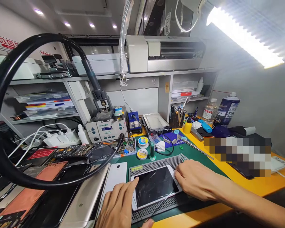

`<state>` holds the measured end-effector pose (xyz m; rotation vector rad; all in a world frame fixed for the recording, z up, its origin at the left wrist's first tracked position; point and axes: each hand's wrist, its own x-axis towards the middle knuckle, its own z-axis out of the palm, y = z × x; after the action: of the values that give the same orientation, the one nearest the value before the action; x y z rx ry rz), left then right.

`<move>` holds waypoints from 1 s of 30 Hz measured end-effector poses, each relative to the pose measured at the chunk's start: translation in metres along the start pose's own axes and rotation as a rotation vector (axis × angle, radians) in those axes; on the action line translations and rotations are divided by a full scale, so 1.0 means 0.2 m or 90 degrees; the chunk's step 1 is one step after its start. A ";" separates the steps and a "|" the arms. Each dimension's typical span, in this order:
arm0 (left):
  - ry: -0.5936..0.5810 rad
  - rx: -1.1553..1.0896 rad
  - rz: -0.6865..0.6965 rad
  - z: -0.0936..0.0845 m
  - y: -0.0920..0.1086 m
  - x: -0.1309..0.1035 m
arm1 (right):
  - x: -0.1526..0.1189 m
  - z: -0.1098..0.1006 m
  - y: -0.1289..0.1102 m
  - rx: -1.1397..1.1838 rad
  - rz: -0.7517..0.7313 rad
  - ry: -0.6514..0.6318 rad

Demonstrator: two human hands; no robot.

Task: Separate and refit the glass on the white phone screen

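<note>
Left hand (118, 202) has its fingers a little apart and bent, and one fingertip touches the left edge of a white-framed device (155, 186) with a dark screen. Right hand (194, 179) is curled, with its fingers folded together at the right edge of the same device; whether it pinches this edge, I cannot tell. The device lies between both hands, face up and a little turned, on a grey perforated mat (142, 166). Under this is a green mat (205, 158) on the yellow worktop (258, 190).

Just to the left of the left hand, a white phone (117, 172) and a gold phone (84, 198) lie with their backs up. Beyond the hands stand a green tube (152, 150) and, beside it, two spools (142, 148). Beyond the right hand, long tweezers (197, 146) lie slantwise, partly on the green mat.

Farther from the hands, a control unit (106, 130) with a small display stands to the left, and a blue spray can (226, 110) stands to the right. Farthest, above them, a large machine (167, 52) rests on a shelf (154, 74).
</note>
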<state>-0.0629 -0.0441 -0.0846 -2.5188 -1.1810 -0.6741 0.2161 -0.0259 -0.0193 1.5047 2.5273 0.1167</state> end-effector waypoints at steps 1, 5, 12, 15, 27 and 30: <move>0.003 0.002 0.003 0.00 0.00 0.00 | 0.00 0.01 0.00 -0.001 -0.001 0.004; 0.006 0.008 0.005 0.00 0.00 0.00 | -0.01 0.05 0.02 0.016 0.011 0.030; -0.005 -0.007 0.001 0.00 -0.01 -0.01 | -0.05 0.12 0.07 0.131 0.093 0.079; -0.005 -0.014 -0.005 0.00 0.00 -0.01 | -0.05 0.12 0.08 0.190 0.127 0.073; -0.022 -0.065 -0.061 -0.03 0.05 -0.02 | -0.03 0.06 0.03 0.316 0.222 0.025; -0.012 -0.074 -0.065 -0.03 0.04 -0.02 | -0.04 0.09 0.05 0.333 0.223 0.022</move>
<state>-0.0605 -0.0535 -0.0819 -2.5779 -1.3214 -0.7660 0.2317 -0.0279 -0.0339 2.1383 2.4039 -0.5115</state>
